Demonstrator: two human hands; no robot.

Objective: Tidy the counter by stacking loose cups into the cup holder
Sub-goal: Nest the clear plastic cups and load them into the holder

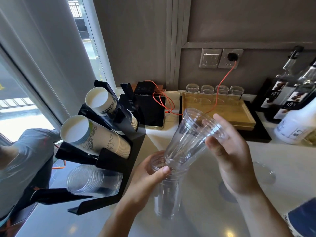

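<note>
progress: midway, by my reading | left hand (150,170) grips clear cup stack (165,190) over counter (196,211) | right hand (230,151) holds tilted loose cup (191,139), base entering stack | cup holder (109,161) part filled, stack not yet racked

Syrup bottles (290,86) cropped rightward, label print (275,95) illegible

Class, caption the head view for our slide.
Right hand nests a clear cup into the stack held by the left hand.
</note>
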